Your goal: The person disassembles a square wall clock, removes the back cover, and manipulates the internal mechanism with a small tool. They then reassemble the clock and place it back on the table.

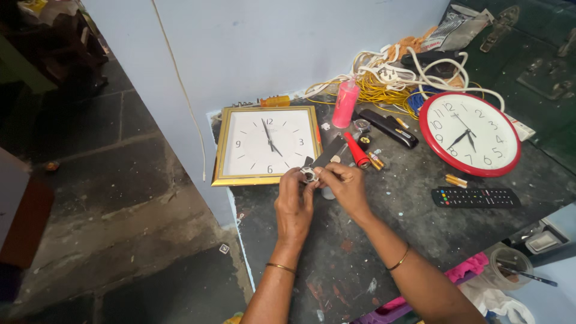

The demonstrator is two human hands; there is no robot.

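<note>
My left hand [294, 201] and my right hand [345, 186] meet over the dark table [420, 228], both pinching a small round silver part [308, 174] between the fingertips. A thin bangle sits on each wrist. Just behind the hands lies a square gold-framed wall clock [267, 144] with a white face. A flat dark strip [329, 153] rests beside it, partly hidden by my fingers.
A round red-rimmed clock [470, 133] lies at the right, a black remote [476, 197] below it. A red cylinder [357, 151], small batteries [456, 180], a pink bottle [345, 104] and tangled white and yellow wires [390, 78] sit behind. The table's left edge drops to a stone floor [108, 198].
</note>
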